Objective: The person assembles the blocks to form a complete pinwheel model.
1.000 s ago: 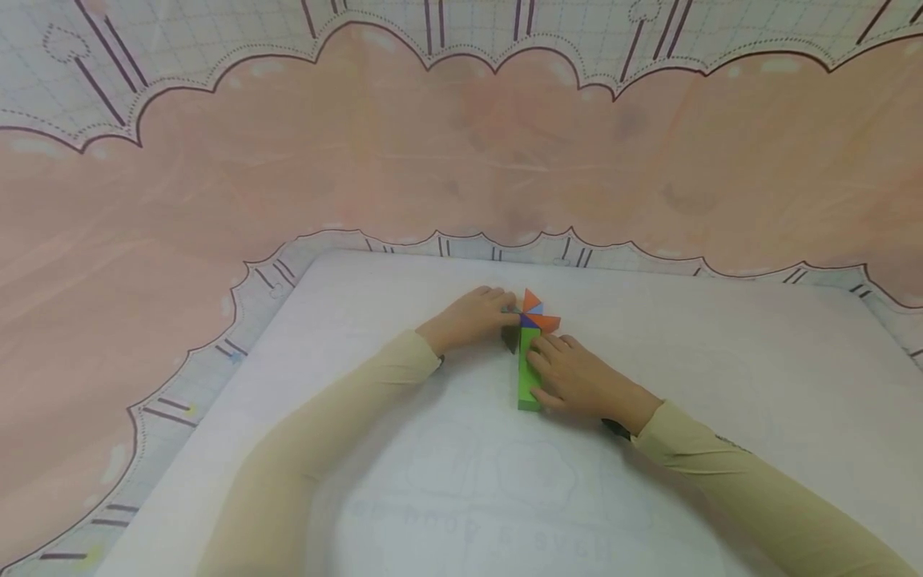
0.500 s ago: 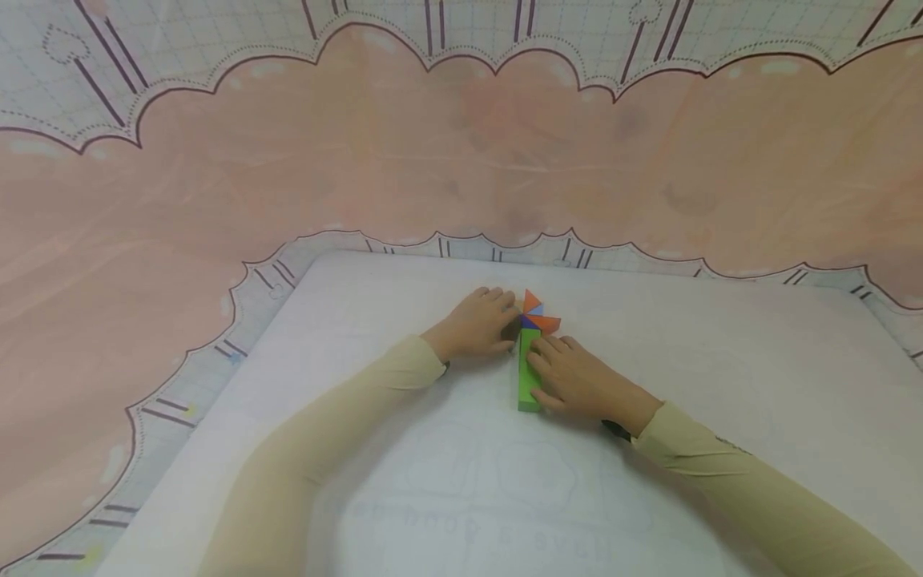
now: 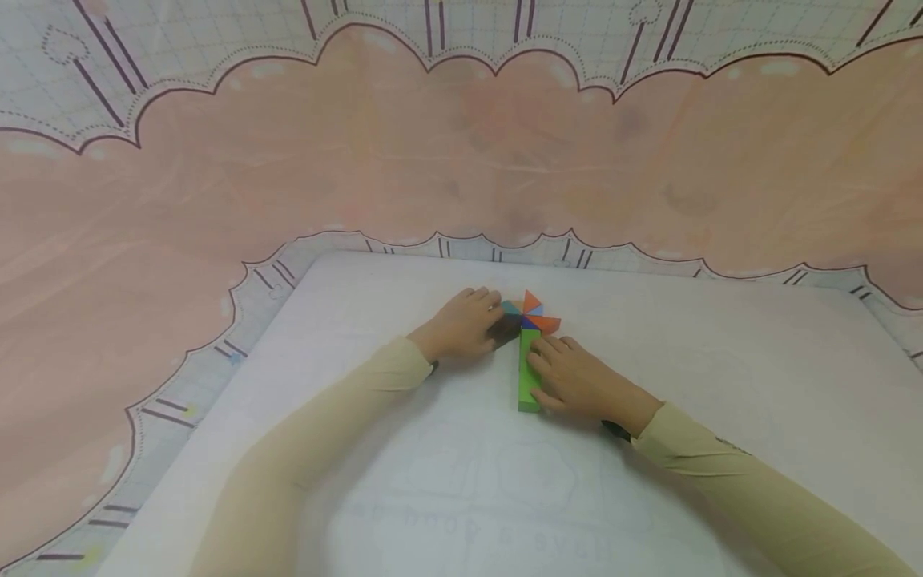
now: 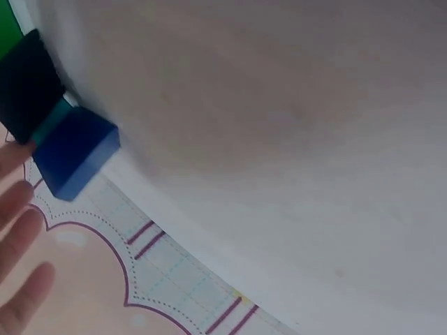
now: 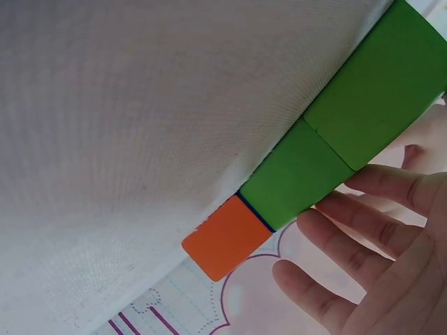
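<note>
Small triangular blocks meet in a pinwheel shape on the white tabletop, among them an orange block (image 3: 544, 323), a light blue block (image 3: 537, 309) and a teal block (image 3: 510, 308). Below them runs a green strip (image 3: 529, 369); the right wrist view shows a seam between two green blocks (image 5: 297, 174). My left hand (image 3: 461, 324) is just left of the pinwheel, its fingers apart from the blue block (image 4: 77, 146) in the left wrist view. With fairly straight fingers, my right hand (image 3: 577, 377) touches the green strip's right side, fingertips right at its edge.
The white tabletop (image 3: 649, 497) spreads around the blocks, with faint drawings showing near the front. Behind and to the left hangs a pink and white patterned sheet (image 3: 433, 160) beyond the table's edge.
My left hand has first opened its fingers at the pinwheel's left blocks, then drawn back to the left, uncovering the teal and dark blocks. My right hand stays at the green strip.
</note>
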Motion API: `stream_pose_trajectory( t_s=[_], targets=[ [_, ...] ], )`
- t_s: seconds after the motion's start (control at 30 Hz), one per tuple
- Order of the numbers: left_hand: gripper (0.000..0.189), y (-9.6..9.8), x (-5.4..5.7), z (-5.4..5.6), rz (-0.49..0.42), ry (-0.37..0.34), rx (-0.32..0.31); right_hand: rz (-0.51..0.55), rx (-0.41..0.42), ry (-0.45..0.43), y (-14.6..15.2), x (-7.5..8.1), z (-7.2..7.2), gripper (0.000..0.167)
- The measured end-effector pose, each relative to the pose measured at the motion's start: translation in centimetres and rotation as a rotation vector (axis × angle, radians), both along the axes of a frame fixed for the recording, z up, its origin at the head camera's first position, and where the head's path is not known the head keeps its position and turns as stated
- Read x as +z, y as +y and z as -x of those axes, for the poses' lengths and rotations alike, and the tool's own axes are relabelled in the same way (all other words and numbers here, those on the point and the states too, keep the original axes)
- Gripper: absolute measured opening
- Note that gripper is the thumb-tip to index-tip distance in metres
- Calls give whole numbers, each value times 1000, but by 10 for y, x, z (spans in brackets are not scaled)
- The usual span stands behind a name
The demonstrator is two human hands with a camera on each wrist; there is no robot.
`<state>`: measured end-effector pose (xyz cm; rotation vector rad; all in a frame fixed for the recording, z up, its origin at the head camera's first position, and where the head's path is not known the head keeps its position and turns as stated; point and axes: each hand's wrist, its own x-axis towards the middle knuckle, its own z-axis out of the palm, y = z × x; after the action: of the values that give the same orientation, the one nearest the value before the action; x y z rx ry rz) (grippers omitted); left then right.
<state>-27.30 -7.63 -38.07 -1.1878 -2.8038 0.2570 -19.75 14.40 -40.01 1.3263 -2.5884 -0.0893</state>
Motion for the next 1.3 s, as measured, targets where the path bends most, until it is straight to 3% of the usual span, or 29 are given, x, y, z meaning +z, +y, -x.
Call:
stream_pose_trajectory(
  t_s=[0.2,0.4,0.93,1.3],
  targets=[
    [37,-8,1,-1,-30,40,-82,-14,-18,-27,0,0,0,44],
    [36,-10,-2,0,-36,70,-127,-9,-16,-18,0,-1,0,44],
    [37,-12,3,-1,-25,-24,-152,-21,-26,-48,-1,1,0,45],
    [16,-1,-3,4,-15,123,-175,-9,-16,-34,-1,1,-1,45]
  ],
)
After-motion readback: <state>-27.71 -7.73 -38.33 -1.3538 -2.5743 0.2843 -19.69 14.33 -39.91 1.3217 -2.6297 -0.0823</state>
